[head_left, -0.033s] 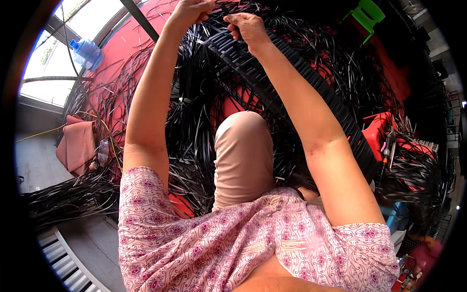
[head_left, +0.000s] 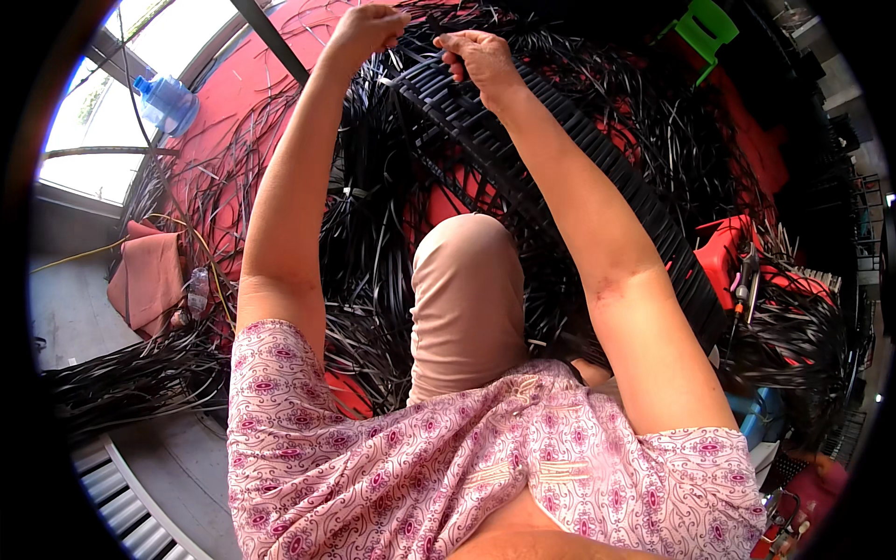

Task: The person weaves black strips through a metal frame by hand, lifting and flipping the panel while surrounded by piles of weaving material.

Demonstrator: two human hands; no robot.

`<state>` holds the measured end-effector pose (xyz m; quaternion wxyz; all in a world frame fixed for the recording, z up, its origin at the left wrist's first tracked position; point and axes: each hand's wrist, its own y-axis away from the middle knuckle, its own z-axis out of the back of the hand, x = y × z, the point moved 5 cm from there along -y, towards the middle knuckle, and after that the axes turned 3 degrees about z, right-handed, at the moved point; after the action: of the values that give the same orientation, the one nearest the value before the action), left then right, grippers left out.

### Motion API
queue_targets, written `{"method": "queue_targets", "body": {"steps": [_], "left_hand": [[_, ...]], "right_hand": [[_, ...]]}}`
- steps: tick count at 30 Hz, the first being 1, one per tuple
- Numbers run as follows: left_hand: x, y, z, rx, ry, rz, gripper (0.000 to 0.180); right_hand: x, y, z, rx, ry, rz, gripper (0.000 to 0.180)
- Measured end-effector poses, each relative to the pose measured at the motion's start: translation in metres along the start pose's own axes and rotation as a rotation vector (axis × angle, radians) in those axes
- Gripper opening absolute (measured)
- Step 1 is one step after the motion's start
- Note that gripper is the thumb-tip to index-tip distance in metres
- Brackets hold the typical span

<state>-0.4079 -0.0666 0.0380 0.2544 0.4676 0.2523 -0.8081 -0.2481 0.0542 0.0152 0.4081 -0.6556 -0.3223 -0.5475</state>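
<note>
Both arms reach far forward over a long black slatted lattice (head_left: 560, 159), which looks made of flat plastic strips. My left hand (head_left: 367, 33) is closed with fingers curled, above the lattice's far left end; what it grips is too dark to make out. A little to its right, my right hand (head_left: 481, 63) pinches thumb and fingers together over the same end. Whatever lies in that pinch merges with the dark strips behind it. Loose black plastic strips (head_left: 369, 201) lie in a thick heap under and around the lattice. My bent knee (head_left: 471, 280) rises between my arms.
A blue water jug (head_left: 170, 105) stands by the window at far left, near a folded reddish cloth (head_left: 149, 275). A green chair (head_left: 705, 33) is at far right. Nearer right are a red plastic stool (head_left: 721, 257) and a screwdriver-like tool (head_left: 742, 289). Strips cover much of the red floor covering (head_left: 219, 140).
My left hand has come slightly down and nearer to me. My right hand has shifted slightly down as well, with its fingers still pinched. The lattice has not visibly moved.
</note>
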Motion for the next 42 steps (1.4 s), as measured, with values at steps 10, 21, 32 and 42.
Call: {"method": "queue_targets", "body": {"steps": [10,21,32,42], "left_hand": [[0.01,0.025,-0.055,0.079,-0.692,0.06,0.023],[0.02,0.012,-0.061,0.08,-0.634,-0.057,0.027],[0.034,0.005,-0.064,0.106,-0.64,-0.098,0.027],[0.037,0.005,-0.065,0.053,-0.662,-0.132,0.03]], "right_hand": [[-0.013,0.019,0.018,-0.054,-0.098,-0.106,0.01],[-0.036,0.008,0.019,-0.09,0.089,-0.04,0.013],[-0.06,-0.021,0.026,-0.074,0.693,-0.15,0.02],[-0.068,-0.031,0.025,-0.07,0.902,-0.203,0.029]]}}
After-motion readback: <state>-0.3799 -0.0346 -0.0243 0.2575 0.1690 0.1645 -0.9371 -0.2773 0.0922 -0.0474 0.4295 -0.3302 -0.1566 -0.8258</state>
